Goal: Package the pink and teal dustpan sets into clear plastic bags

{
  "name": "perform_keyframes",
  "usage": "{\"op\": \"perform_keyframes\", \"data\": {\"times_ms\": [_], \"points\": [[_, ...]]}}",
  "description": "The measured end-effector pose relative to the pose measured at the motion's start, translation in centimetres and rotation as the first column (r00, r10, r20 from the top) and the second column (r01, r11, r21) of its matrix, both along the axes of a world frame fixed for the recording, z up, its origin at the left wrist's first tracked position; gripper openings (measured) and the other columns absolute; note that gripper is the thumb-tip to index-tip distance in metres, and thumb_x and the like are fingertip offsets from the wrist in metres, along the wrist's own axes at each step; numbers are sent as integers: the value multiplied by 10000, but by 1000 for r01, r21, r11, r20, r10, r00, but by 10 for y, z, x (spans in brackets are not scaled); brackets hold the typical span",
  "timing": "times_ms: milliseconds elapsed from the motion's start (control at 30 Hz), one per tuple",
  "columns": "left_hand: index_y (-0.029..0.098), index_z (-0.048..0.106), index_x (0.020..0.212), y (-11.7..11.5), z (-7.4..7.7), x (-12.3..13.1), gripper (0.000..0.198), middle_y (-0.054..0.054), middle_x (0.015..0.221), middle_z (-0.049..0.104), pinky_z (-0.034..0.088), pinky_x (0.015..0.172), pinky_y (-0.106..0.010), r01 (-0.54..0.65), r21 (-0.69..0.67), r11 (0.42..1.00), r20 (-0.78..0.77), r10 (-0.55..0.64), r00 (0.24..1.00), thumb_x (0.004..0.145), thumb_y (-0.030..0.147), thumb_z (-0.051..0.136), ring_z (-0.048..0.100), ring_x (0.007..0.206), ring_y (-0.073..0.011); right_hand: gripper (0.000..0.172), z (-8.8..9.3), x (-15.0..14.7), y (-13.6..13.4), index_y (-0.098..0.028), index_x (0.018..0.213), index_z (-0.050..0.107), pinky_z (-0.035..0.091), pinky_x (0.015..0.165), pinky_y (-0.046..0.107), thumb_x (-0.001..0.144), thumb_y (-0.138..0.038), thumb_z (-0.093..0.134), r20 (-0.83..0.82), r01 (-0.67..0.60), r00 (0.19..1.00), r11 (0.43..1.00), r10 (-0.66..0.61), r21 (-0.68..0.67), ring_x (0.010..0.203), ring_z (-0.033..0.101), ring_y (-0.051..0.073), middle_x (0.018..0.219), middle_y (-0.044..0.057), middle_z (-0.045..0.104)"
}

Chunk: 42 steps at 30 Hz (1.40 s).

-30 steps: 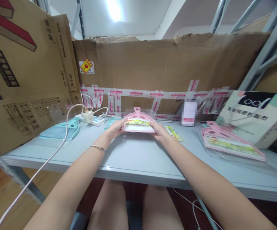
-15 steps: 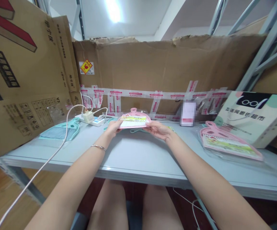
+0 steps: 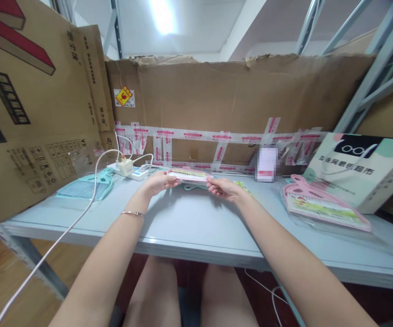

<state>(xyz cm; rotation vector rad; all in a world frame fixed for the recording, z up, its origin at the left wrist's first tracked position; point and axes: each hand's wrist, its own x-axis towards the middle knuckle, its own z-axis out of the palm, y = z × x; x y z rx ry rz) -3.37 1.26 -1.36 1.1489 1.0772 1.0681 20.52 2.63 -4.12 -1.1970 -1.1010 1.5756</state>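
A pink dustpan and brush set (image 3: 189, 175) in clear wrapping is held near the back of the table. My left hand (image 3: 160, 183) pinches its left corner, and my right hand (image 3: 223, 188) grips its right corner. The set is tipped nearly flat, so its front edge and white bristles show most. Behind and below it, part of a teal handle (image 3: 196, 186) pokes out, mostly hidden. Another wrapped pink dustpan and brush set (image 3: 324, 204) lies on the table's right side. At the left lies a teal dustpan and brush set (image 3: 86, 186).
A power strip (image 3: 138, 172) with a plugged-in charger (image 3: 125, 166) sits at the back left; its white cable (image 3: 94, 190) crosses the table's left part. A phone (image 3: 266, 165) leans at the back. Cardboard boxes (image 3: 189, 100) wall the rear and left. A printed paper bag (image 3: 356, 168) stands right.
The held pink set has tilted from facing me to nearly flat, hiding its handle. Both hands have turned with it and still grip its corners.
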Motion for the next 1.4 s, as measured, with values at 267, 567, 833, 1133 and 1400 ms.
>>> {"op": "perform_keyframes", "data": {"times_ms": [267,567,833,1133,1400], "points": [[169,607,1063,-44,-5,-2,510,-100,966,675,502,796,-329,51,329,943,-291,50,955,580,192,771,631,904,-221,315,14,-1,-30,-112,561,578,327,298,101,811,-300,614,130,-5,991,995,-8,98,306,486,43,398,32,588],[225,615,1154,-51,15,-11,446,-28,739,686,466,622,-275,209,587,782,-659,312,685,858,477,397,626,607,-166,367,45,5,-47,-131,538,557,268,306,132,718,-425,681,118,37,991,973,-66,228,269,390,21,339,-27,510],[293,658,1092,-70,68,-10,383,-44,876,550,425,657,-272,237,754,612,-648,637,418,884,453,379,553,723,-158,532,74,14,-47,-143,507,524,99,322,192,524,-645,699,119,-13,992,915,-38,403,273,197,6,252,-85,308],[131,678,714,-32,63,-3,352,-15,618,596,390,499,-208,-28,852,523,-275,492,826,814,427,515,480,511,-98,525,65,11,-47,-197,688,447,327,487,224,494,-579,751,248,-14,955,808,-164,589,497,384,62,578,-67,434],[149,640,657,-36,44,-1,305,-8,571,585,392,551,-218,52,951,305,-234,599,766,845,350,510,507,537,-102,791,29,-4,-62,-244,1151,350,480,614,328,523,-485,766,483,-158,823,694,-300,702,639,555,122,1231,107,482]]}}
